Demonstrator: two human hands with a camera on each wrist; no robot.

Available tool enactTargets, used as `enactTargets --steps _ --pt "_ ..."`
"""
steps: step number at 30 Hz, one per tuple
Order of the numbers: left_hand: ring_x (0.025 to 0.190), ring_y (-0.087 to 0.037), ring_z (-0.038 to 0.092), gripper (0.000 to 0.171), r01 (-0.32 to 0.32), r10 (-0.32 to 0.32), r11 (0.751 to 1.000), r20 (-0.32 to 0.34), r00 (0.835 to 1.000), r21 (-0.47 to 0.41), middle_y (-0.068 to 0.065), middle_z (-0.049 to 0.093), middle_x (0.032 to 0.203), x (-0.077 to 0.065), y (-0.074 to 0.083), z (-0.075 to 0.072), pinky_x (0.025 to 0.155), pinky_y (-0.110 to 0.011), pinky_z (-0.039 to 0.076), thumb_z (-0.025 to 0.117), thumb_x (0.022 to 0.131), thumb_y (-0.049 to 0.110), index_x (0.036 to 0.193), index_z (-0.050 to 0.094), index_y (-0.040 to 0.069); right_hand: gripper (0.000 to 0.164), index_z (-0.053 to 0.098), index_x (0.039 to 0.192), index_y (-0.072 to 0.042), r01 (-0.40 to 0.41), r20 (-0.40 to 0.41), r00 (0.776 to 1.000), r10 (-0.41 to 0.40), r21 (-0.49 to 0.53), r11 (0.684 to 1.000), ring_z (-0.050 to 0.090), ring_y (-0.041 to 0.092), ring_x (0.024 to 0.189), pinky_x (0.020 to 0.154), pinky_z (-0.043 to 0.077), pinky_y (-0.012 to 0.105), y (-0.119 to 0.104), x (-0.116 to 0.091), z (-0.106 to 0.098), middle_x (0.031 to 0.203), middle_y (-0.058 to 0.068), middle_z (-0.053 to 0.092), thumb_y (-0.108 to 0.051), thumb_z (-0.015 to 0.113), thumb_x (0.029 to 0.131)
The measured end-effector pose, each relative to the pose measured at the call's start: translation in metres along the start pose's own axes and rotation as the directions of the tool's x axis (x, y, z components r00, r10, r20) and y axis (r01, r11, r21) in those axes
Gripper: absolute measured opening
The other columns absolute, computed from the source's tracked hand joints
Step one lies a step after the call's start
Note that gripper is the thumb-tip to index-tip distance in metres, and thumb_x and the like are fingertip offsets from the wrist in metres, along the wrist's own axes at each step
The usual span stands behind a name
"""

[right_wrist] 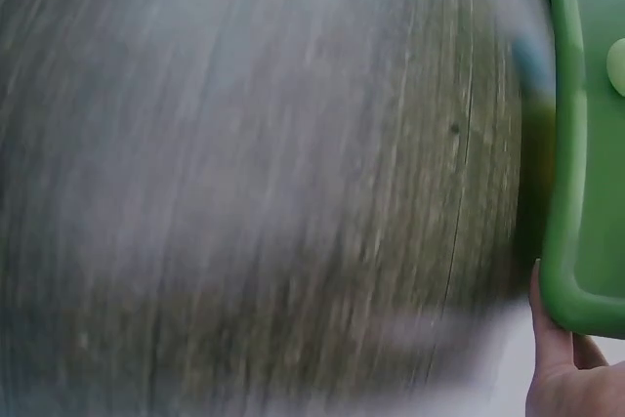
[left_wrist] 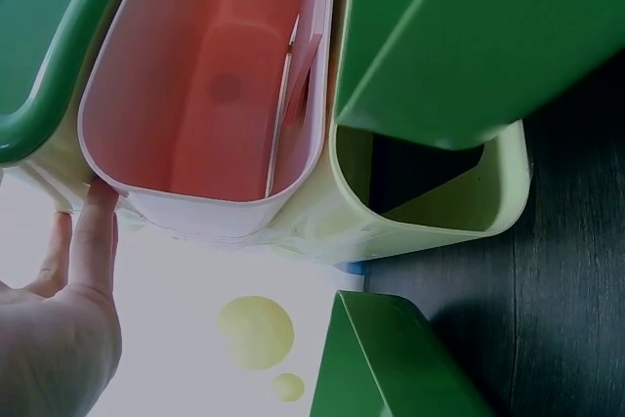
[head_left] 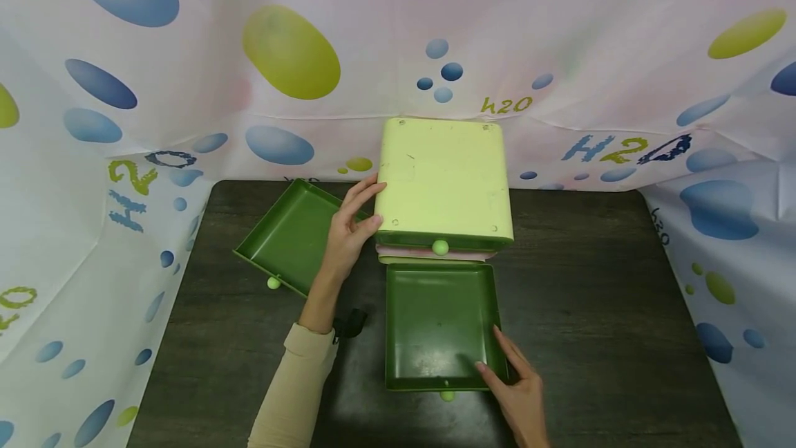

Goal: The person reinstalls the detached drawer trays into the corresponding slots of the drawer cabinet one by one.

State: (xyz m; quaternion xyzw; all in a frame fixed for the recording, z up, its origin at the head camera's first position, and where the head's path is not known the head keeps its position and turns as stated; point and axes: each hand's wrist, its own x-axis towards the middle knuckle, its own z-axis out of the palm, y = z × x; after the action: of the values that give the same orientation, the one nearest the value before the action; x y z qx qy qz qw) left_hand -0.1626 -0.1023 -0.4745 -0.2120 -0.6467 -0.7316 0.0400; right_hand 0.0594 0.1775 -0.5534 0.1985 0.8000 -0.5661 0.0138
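Note:
A small drawer cabinet (head_left: 444, 178) with a pale yellow top stands against the back sheet. My left hand (head_left: 345, 240) touches its left side near the top, fingers extended. Below the closed top drawer (left_wrist: 44, 36), the middle compartment (left_wrist: 220, 75) is pink and has no drawer in it. In front of the cabinet is a green drawer (head_left: 438, 323), its back end at the lowest yellow compartment (left_wrist: 430, 197). At this drawer's front right corner, my right hand (head_left: 522, 393) pinches the side wall, thumb inside and fingers outside.
A second green drawer (head_left: 289, 234) lies askew on the dark table (head_left: 597, 310), left of the cabinet. Beside my left forearm is a small black object (head_left: 354, 322), partly hidden by the sleeve. A patterned sheet (head_left: 385, 33) rises behind and at both sides.

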Motion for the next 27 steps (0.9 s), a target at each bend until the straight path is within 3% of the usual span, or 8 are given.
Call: enactTargets --steps 9,19,27 --pt "0.143 -0.025 0.032 0.046 0.015 -0.015 1.0 0.0 1.0 -0.024 -0.011 0.033 0.157 0.0 0.0 0.0 0.091 -0.027 0.05 0.055 0.096 0.0 0.142 0.05 -0.006 0.07 0.056 0.143 -0.023 -0.013 0.009 1.0 0.013 -0.015 1.0 0.039 0.037 0.139 0.106 0.029 0.066 0.0 0.001 0.009 0.148 0.013 0.048 -0.02 0.085 0.08" --pt "0.143 -0.026 0.031 0.046 0.011 -0.011 1.0 0.001 1.0 -0.023 -0.013 0.033 0.157 0.0 0.001 0.0 0.091 -0.026 0.049 0.053 0.096 -0.004 0.141 0.05 -0.008 0.068 0.057 0.143 -0.022 -0.023 -0.005 1.0 0.022 -0.034 0.999 0.04 0.038 0.138 0.106 0.031 0.065 -0.004 0.002 0.011 0.147 0.015 0.049 -0.022 0.085 0.08" --pt "0.144 -0.024 0.031 0.047 0.02 -0.02 0.999 0.009 1.0 -0.029 -0.01 0.032 0.158 0.0 0.0 0.0 0.089 -0.026 0.05 0.055 0.096 0.0 0.142 0.049 -0.006 0.069 0.053 0.146 -0.024 -0.055 0.049 0.997 0.057 -0.042 0.998 0.036 0.041 0.14 0.104 0.029 0.069 -0.006 0.007 0.012 0.15 0.016 0.045 -0.029 0.082 0.084"
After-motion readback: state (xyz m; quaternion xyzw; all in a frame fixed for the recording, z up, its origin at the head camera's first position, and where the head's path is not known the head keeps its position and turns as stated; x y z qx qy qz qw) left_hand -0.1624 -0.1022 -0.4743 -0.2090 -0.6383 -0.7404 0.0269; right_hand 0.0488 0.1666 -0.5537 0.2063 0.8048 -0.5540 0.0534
